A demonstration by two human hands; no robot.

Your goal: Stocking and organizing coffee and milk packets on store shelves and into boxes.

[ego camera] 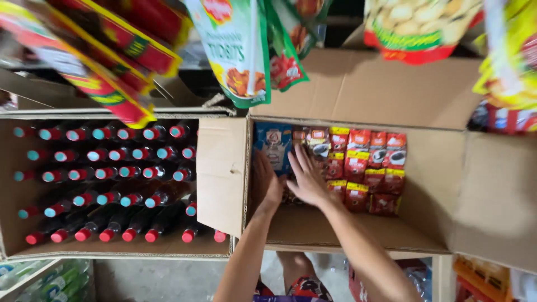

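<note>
Both bare forearms reach down from the near edge into the open cardboard box [358,89]. The left hand [267,182] lies against the box's left wall, fingers loosely extended and close together, palm turned toward the packets; whether it grips anything cannot be told. The right hand [306,178] lies just beside it, palm down, fingers spread and flat on the sachets, pinching nothing.

The sachets [366,168] are small glossy foil packets, red with yellow top bands, packed in tight rows against the far wall of the box. A blue rectangular packet [273,142] stands in the far left corner, just beyond the left hand's fingertips. The near part of the box floor is bare brown corrugated board, matte, with its flaps folded outward.

A second cardboard box [11,223] stands touching on the left, filled with dark bottles [112,184] in slanted rows, capped in red and teal. Shiny snack bags [238,50] hang above the far edge.
</note>
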